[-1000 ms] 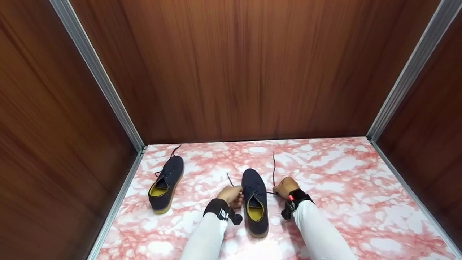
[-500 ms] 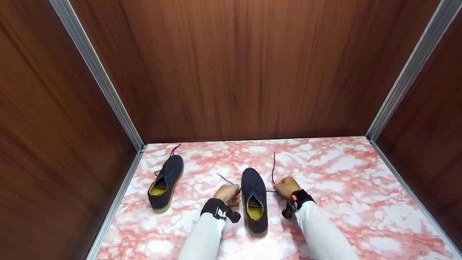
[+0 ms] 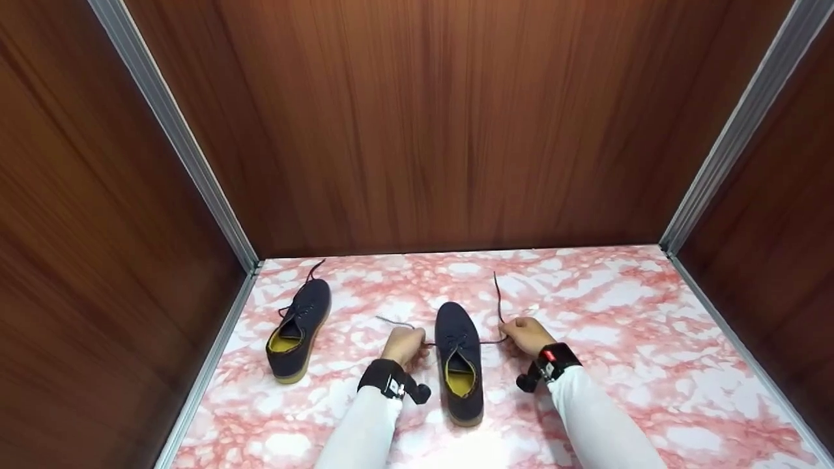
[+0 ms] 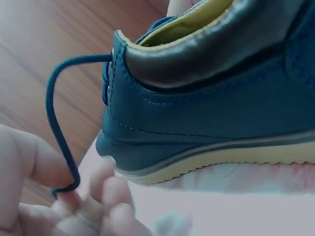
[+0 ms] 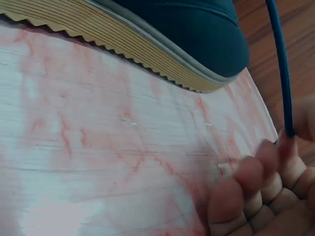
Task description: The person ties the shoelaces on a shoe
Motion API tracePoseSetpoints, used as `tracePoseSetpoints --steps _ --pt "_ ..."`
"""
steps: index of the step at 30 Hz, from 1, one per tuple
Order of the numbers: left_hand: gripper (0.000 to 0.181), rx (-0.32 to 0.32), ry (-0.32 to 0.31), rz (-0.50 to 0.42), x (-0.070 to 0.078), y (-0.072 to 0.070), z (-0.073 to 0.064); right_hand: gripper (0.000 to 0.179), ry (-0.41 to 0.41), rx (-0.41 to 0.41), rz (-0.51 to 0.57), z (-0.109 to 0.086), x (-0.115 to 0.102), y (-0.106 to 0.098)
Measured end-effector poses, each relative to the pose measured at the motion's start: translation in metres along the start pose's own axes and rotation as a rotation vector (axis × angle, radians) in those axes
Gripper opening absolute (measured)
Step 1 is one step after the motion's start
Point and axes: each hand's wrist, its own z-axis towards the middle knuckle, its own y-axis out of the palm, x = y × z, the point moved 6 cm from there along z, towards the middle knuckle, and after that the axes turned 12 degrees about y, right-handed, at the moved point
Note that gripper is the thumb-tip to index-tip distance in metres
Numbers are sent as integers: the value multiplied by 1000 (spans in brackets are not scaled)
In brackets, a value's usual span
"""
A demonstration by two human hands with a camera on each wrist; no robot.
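Note:
A dark navy lace-up shoe point(image 3: 458, 326) with a yellow lining stands upright between my hands, toe pointing away. On its left side, my left hand point(image 3: 404, 345) pinches one end of the shoelace point(image 4: 58, 118) between thumb and finger; the lace bows from the top eyelet into the fingers. My right hand point(image 3: 526, 335) pinches the lace's other end point(image 5: 283, 73) on the right, other fingers curled loosely. Both lace ends run out sideways from the shoe, and their loose tails lie beyond the hands on the surface.
A matching navy shoe point(image 3: 303, 326) stands to the left, its lace trailing past the toe. The pink-and-white marbled tabletop point(image 3: 625, 365) is bounded by a brown wood-grain back panel point(image 3: 417, 130) and side panels with grey metal edging point(image 3: 189, 150).
My hands have moved slightly apart, the right one further rightward, drawing the lace ends outward. The left lace tail has swung to the left. Both shoes stay in place.

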Motion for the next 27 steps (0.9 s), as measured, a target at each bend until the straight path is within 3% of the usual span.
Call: tracePoseSetpoints --steps 4,8,11,14,17,21,24,27 --pt "18 53 165 95 13 -3 8 25 -2 28 112 0 3 -4" --pt "11 101 275 162 32 -2 13 24 -20 60 147 -1 -1 -11" --pt "24 130 354 215 49 3 15 22 -37 73 159 -3 -6 -17" --pt "28 126 433 285 66 12 14 16 -47 54 255 -6 -9 -20" --pt "27 71 544 382 81 29 9 12 -57 0 387 -8 -13 -20" --pt "26 -96 666 475 89 58 0 14 -55 -37 506 -13 -14 -22" --pt "19 -215 694 516 87 75 -5 17 -35 -24 564 -19 -15 -29" --pt "10 -241 672 552 82 79 -5 20 -17 -24 597 -28 -20 -35"
